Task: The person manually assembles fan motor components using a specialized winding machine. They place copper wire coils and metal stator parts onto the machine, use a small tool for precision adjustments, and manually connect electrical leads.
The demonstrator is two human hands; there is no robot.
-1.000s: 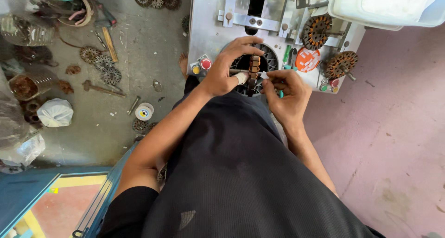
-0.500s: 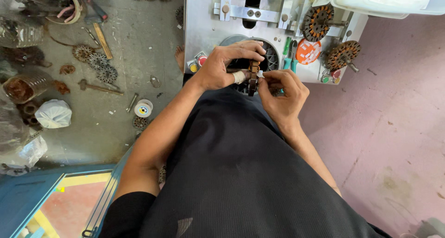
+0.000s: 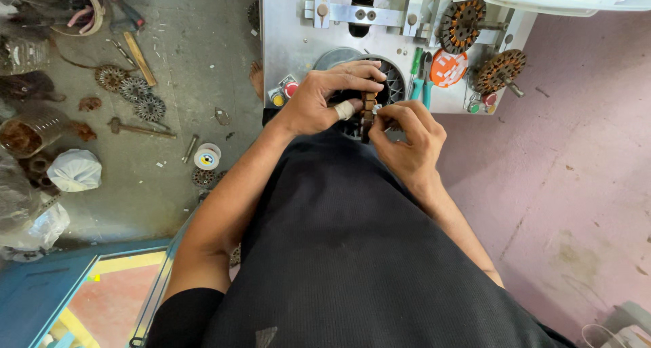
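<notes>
A round wound stator [image 3: 369,109], brown with copper coils, stands on edge in front of my body at the near edge of a metal machine table [image 3: 291,36]. My left hand [image 3: 324,97] wraps over its top; one finger wears white tape. My right hand [image 3: 407,136] pinches the stator's right side with its fingertips. A dark round opening [image 3: 392,80] in the table lies just behind the stator.
Two more stators [image 3: 462,21] [image 3: 498,70] sit on spindles at the table's right, beside an orange disc [image 3: 449,67] and green-handled tools [image 3: 415,77]. Red and yellow buttons [image 3: 283,92] are left of my hand. Stator cores, a hammer [image 3: 139,128] and tape roll [image 3: 206,157] litter the floor.
Both hands have stayed on the stator, with fingers shifting slightly. The view has tilted, so the table and hands sit a little lower and more centred.
</notes>
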